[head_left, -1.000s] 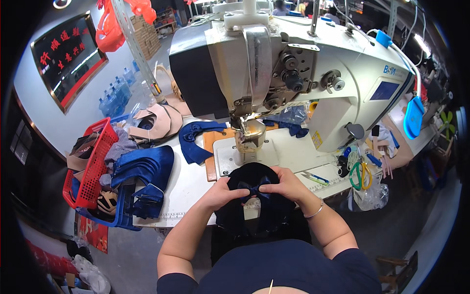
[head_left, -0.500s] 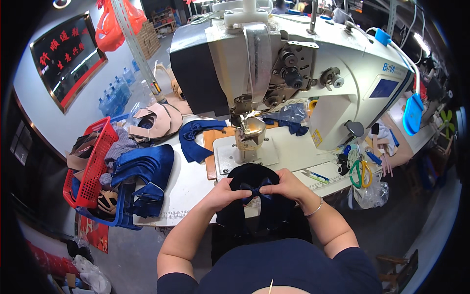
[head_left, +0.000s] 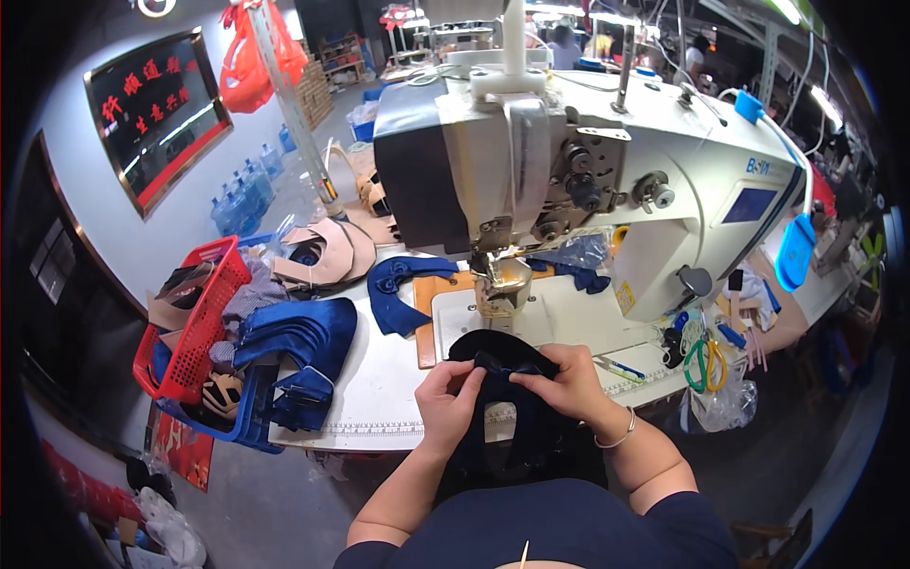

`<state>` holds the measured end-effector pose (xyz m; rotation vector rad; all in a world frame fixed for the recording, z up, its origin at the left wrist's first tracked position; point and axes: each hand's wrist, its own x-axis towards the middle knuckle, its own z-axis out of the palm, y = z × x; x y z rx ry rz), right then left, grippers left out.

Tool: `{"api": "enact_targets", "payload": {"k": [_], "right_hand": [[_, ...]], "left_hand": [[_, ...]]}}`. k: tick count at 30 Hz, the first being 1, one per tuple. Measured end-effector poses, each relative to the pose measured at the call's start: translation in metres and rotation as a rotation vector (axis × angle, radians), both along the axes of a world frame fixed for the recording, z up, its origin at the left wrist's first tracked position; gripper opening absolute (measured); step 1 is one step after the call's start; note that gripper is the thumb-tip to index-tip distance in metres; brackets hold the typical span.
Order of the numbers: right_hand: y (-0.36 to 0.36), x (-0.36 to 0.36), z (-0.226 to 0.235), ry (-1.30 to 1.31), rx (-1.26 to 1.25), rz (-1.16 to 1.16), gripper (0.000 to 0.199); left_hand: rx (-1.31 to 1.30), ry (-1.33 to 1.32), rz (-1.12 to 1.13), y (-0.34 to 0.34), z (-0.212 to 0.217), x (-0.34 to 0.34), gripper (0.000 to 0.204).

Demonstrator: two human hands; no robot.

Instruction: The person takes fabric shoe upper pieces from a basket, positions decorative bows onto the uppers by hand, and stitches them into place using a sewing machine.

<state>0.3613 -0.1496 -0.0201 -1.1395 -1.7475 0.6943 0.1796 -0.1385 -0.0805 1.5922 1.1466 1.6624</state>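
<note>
Left hand: the left hand (head_left: 447, 396) is curled nearly closed, its fingertips pinching the near edge of the dark blue fabric piece (head_left: 500, 353) at its middle.
Right hand: the right hand (head_left: 566, 382) is also curled nearly closed, thumb and fingers gripping the same piece just beside the left hand; a thin bracelet (head_left: 616, 440) circles the wrist.
Fabric piece: dark blue and rounded, it lies on the bench (head_left: 379, 398) at about 6 o'clock from the needle area, its far edge near the presser foot (head_left: 500, 287) and its near part hanging over the bench edge toward the person's lap.
Small bow: a dark blue bow shape (head_left: 496, 364) sits on the piece between the two hands; whether it is joined to the piece cannot be told.
Sewing machine: a large white sewing machine (head_left: 607, 180) stands at 12 o'clock from the hands.
Blue pieces: a bowed blue piece (head_left: 398, 284) lies at 10 o'clock from the hands, and a stack of blue pieces (head_left: 299, 337) lies at 9 o'clock.
Red basket: a red basket (head_left: 194, 327) stands at the bench's left end, at 9 o'clock, beyond the stack.
Tan pieces: tan curved pieces (head_left: 322, 251) lie at 11 o'clock, behind the blue ones.
Scissors: green-handled scissors (head_left: 700, 365) lie at 3 o'clock, well apart from the right hand.
</note>
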Motion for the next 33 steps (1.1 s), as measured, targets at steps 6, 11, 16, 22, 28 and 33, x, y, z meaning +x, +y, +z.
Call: {"api": "enact_targets", "payload": {"k": [6, 11, 16, 22, 28, 33], "right_hand": [[0.001, -0.007, -0.005, 0.015, 0.084, -0.073, 0.020], [0.002, -0.008, -0.005, -0.002, 0.147, -0.068, 0.019], [0.010, -0.009, -0.019, 0.053, 0.030, -0.056, 0.017], [0.023, -0.003, -0.026, 0.268, -0.310, 0.142, 0.023], [0.025, 0.004, -0.022, 0.499, -0.585, 0.276, 0.027], [0.029, -0.001, -0.029, 0.607, -0.641, 0.315, 0.025]], "left_hand": [[0.176, 0.125, 0.120, 0.004, 0.002, 0.002, 0.011], [0.515, 0.370, 0.277, 0.004, 0.005, 0.009, 0.014], [0.361, 0.331, 0.055, -0.010, 0.013, 0.016, 0.016], [-0.003, 0.106, -0.107, -0.008, 0.011, 0.005, 0.011], [0.101, 0.343, 0.091, -0.002, 0.038, -0.007, 0.046], [-0.363, -0.346, -0.414, 0.005, 0.024, -0.013, 0.055]]}}
